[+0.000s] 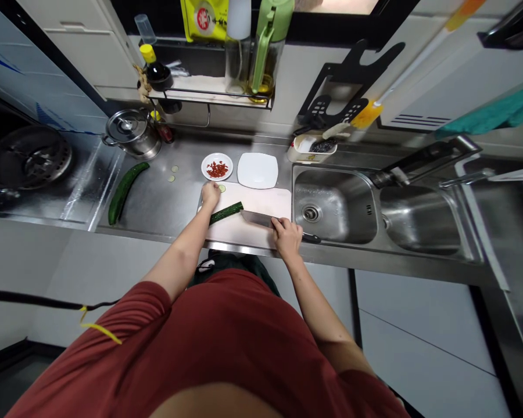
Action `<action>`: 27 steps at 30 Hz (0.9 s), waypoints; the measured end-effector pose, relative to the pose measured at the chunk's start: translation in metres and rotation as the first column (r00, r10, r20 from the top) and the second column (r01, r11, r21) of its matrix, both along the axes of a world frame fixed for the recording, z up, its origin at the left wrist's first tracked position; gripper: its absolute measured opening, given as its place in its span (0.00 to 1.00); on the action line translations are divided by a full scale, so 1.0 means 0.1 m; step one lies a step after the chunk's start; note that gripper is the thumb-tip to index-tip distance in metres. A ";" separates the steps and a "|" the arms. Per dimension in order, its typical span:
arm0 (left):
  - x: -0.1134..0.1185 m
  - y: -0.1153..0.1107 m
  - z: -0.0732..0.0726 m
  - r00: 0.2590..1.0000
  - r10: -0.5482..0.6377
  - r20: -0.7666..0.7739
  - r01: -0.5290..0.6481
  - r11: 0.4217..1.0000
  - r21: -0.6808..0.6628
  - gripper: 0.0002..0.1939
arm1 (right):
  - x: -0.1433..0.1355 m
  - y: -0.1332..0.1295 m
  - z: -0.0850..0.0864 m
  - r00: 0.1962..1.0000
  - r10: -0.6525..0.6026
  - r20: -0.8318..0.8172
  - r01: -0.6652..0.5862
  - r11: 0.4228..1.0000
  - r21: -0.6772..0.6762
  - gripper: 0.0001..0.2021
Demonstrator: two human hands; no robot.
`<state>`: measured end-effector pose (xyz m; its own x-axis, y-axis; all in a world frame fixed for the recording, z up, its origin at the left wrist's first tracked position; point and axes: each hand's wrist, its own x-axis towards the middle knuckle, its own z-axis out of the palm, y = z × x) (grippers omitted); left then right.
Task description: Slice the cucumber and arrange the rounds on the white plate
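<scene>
Head view: the cutting looks early, with a few pale slices (175,169) off and a long cucumber piece (227,213) uncut on the board (270,201).
At far left a whole cucumber (124,190), curved and dark green, lies on the steel counter (157,212), seemingly untouched; the slices lie apart to its right. The left hand (210,195) has its fingers curled together just beside another slice (222,188) on the board; whether they pinch anything I cannot tell. The cucumber piece lies slantwise on the board, straight, its deep-green skin ridged, its right end at the tip of the knife (258,218). The right hand (287,237) is closed round the knife; whether the blade touches the piece I cannot tell.
</scene>
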<state>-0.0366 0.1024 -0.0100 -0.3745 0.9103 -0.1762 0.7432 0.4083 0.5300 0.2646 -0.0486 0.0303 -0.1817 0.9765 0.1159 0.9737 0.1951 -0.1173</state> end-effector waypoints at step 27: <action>0.17 -0.56 0.22 0.983 -0.162 0.089 0.137 0.961 0.240 0.13 | -0.16 0.14 0.08 0.963 -0.041 -0.267 0.026 0.998 -0.063 0.18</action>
<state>-0.0197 0.0461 0.0120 -0.2215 0.9751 0.0145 0.7206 0.1536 0.6761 0.2485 -0.0349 0.0386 -0.1189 0.9880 0.0984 0.9110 0.1480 -0.3849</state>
